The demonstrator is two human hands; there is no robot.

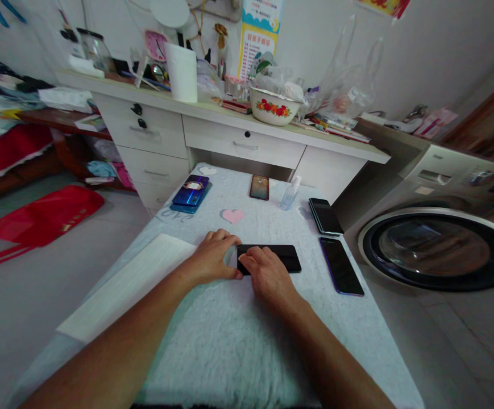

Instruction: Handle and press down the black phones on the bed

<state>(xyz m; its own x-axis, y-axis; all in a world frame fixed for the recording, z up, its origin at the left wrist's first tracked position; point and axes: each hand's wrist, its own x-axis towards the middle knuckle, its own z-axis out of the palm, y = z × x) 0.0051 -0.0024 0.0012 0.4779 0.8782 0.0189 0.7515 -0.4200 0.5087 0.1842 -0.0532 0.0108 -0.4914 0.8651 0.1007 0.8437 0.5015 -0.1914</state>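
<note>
A black phone [287,258] lies crosswise on the cloth-covered table [221,341], screen up. My left hand [218,255] is at the phone's left end, thumb and fingers apart around its edge. My right hand [268,272] rests on the phone's left half, its fingers bent together and pressed on the screen; a small tan bit shows at the fingertips, too small to name. To the right lie a purple-edged phone [343,266] and a stack of dark phones [326,216]. A long white cloth or paper [131,284] lies left of my left forearm.
Blue phones [190,192], a brown phone [259,187], a clear spray bottle [290,194] and a pink heart print [233,216] are farther back. Behind stands a white desk [238,142] with a flowered bowl [274,108]; a washing machine [438,244] is at right.
</note>
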